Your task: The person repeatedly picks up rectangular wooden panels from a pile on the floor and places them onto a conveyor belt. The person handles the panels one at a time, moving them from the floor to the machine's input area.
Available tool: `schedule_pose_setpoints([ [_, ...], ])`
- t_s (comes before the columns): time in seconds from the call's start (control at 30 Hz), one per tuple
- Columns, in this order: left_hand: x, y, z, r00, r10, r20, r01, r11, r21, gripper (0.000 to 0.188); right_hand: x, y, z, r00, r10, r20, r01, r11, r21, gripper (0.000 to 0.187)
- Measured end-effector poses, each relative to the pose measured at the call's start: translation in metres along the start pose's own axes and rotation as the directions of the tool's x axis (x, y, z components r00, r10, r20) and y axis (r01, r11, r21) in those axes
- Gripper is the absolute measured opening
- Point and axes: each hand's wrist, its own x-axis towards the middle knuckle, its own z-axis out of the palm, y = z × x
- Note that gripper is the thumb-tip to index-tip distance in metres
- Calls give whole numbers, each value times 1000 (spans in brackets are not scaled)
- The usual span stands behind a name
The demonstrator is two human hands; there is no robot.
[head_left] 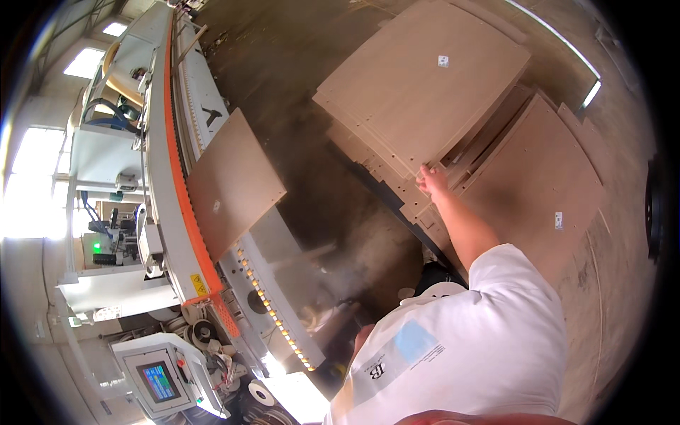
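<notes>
My right arm reaches out to a stack of flat brown boards. At the near corner of the large top board (432,85), my right hand (431,180) has its fingers closed at the edge. That board bears a small white label and a few drilled holes along its near side. Beside it, to the right, lies another brown board (545,170) with a white label. Low down by my white shirt, only a bit of my left hand (363,338) shows, and its fingers are hidden.
To the left runs a long machine with an orange rail (180,163) and a row of yellow rollers (265,297). A brown panel (237,184) rests on it. A control box with a screen (159,381) stands at lower left, near several tape rolls (204,331).
</notes>
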Motion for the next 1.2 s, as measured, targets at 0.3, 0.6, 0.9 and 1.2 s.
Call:
schedule_pose_setpoints([
  [0.3, 91, 170, 24, 978, -8, 209, 60, 968, -243, 30, -107, 117, -20, 970, 192, 153, -180, 980, -85, 35],
  [0.6, 174, 283, 94, 990, -140, -31, 84, 740, -668, 38, -201, 124, -54, 794, 366, 486, -64, 845, -531, 37],
  [0.9, 191, 229, 87, 998, -64, 24, 61, 682, -729, 38, -194, 65, -123, 844, -62, 532, 425, 683, -594, 28],
  [1.2, 122, 139, 35, 994, -107, -8, 70, 707, -704, 37, -166, -23, -201, 863, -501, -55, 291, 584, -758, 26],
])
